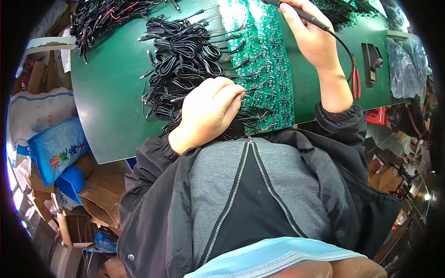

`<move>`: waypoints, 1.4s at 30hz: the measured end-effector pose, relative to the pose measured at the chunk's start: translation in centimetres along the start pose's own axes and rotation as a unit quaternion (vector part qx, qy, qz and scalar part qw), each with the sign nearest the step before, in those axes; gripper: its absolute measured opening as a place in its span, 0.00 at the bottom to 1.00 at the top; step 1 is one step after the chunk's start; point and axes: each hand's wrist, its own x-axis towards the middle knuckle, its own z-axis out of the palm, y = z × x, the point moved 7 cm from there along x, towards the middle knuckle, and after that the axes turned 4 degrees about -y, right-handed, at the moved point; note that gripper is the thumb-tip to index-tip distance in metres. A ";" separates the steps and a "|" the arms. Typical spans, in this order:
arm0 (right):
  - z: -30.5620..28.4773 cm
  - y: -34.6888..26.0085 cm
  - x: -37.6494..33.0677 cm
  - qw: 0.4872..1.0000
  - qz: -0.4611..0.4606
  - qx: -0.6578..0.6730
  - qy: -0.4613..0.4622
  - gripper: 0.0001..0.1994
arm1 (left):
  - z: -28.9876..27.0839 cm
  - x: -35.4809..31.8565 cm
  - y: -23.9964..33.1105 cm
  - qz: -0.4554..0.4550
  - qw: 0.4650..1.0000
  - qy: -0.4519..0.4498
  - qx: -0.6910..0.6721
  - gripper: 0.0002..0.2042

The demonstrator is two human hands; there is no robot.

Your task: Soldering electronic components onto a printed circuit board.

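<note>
Green circuit boards (282, 69) lie side by side in a long column on the table. Coiled black cables (178, 51) are piled along their left side, with thin red wires running to the boards. My left hand (208, 109) is closed in a pinch on the end of a black cable (250, 89) over the lower boards. My right hand (315, 41) is up at the far right of the boards. It is closed around the black handle of a soldering iron (303, 15), whose cord hangs down past the wrist. The iron's tip is outside the picture.
The green table (106, 102) carries another heap of black cables (99, 23) at far left. Red-handled pliers (356, 83), a dark block-like stand (371, 62) and clear plastic bags (408, 69) are at right. Cardboard boxes (104, 190) and a blue sack (58, 148) stand at lower left.
</note>
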 end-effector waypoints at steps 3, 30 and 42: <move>-0.8 0.6 -0.6 1.000 0.014 0.013 0.002 0.06 | 0.2 0.0 1.1 0.007 1.000 -0.001 -0.002 0.10; 0.0 1.2 0.2 0.998 0.042 0.041 -0.007 0.05 | 0.2 -0.2 0.6 0.007 1.000 0.000 -0.010 0.09; -1.7 0.5 -2.8 0.997 0.037 0.056 0.028 0.06 | 0.3 0.5 -0.5 0.022 1.000 0.009 -0.011 0.06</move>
